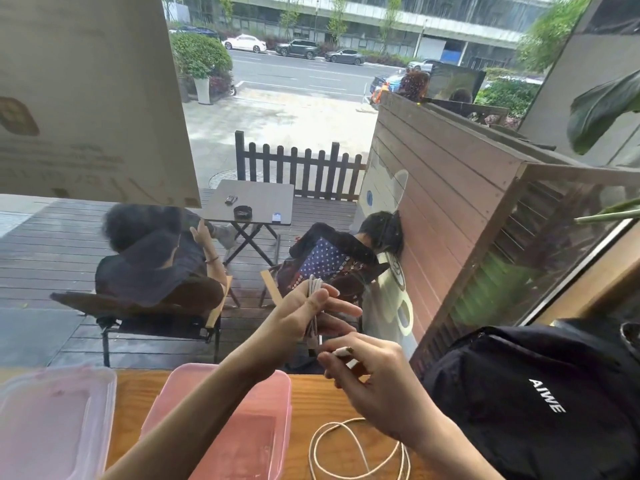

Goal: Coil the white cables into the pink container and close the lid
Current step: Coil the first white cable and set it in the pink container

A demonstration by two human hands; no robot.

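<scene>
My left hand is raised above the counter and holds a folded bundle of white cable, which runs through the palm and sticks out above the fingers. Just below it, my right hand pinches the plug end of that cable between thumb and forefinger. A second white cable lies in loose loops on the wooden counter under my right wrist. The open pink container stands on the counter under my left forearm. Its translucent lid lies to the left.
A black bag with white lettering fills the counter's right side. Directly behind the wooden counter is a window; outside, two people sit on chairs at a small table. A plant leaf hangs at upper right.
</scene>
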